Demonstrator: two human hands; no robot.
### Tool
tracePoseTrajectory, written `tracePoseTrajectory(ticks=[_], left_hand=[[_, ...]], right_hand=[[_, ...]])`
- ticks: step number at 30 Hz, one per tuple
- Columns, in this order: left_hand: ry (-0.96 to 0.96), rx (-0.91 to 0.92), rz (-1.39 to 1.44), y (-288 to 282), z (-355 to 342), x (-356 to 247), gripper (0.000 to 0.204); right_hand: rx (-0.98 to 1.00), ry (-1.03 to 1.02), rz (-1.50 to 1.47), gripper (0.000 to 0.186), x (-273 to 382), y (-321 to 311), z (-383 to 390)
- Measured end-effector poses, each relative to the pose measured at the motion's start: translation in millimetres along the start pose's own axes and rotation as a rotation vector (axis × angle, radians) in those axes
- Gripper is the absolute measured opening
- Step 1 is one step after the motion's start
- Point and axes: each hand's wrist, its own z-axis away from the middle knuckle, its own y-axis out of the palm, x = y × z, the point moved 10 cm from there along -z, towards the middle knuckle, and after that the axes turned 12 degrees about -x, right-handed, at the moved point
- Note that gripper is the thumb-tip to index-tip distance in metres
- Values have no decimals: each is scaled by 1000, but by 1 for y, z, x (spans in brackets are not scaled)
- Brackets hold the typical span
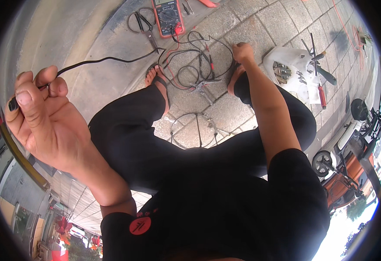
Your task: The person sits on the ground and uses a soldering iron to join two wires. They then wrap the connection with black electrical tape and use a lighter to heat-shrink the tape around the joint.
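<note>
My left hand (47, 108) is raised at the far left, its fingers pinching one end of a thin black cable (99, 59). The cable runs from there toward the scissors on the ground, where it meets other leads. My right hand (243, 53) is closed low beside my right foot, where a loop of black cable passes. What its fingers grip, if anything, is hidden. Between my feet lie coiled black and red wires (190, 65), test probes (211, 61) and metal pliers (205, 83). Scissors (145, 28) and an orange-cased multimeter (169, 17) lie beyond my left foot.
Right of my right foot, a white plastic bag (301, 58) holds small metal parts, with screwdrivers (322, 96) and other tools on it. A round wire frame (195, 130) lies between my legs on the paving. Parked scooters (329, 163) stand at the far right.
</note>
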Motion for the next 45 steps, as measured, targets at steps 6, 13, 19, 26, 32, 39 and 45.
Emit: tracePoseTrajectory(ticks=[6, 13, 19, 26, 32, 39, 45], left_hand=[[-55, 45, -45, 7, -4, 5, 16], [-87, -45, -42, 4, 2, 7, 14], [-65, -53, -92, 5, 2, 5, 16], [-44, -53, -145, 14, 3, 4, 20], [-20, 145, -60, 34, -1, 3, 10], [163, 24, 55, 39, 19, -9, 17], [158, -115, -1, 35, 25, -13, 29]], right_hand=[[101, -309, 233, 35, -37, 101, 55], [169, -293, 87, 36, 17, 105, 131], [109, -167, 37, 38, 55, 113, 127], [6, -149, 65, 41, 74, 127, 112], [160, -410, 83, 38, 98, 72, 193], [-147, -703, 207, 29, 130, -97, 162], [-562, -794, 610, 29, 141, -302, 135]])
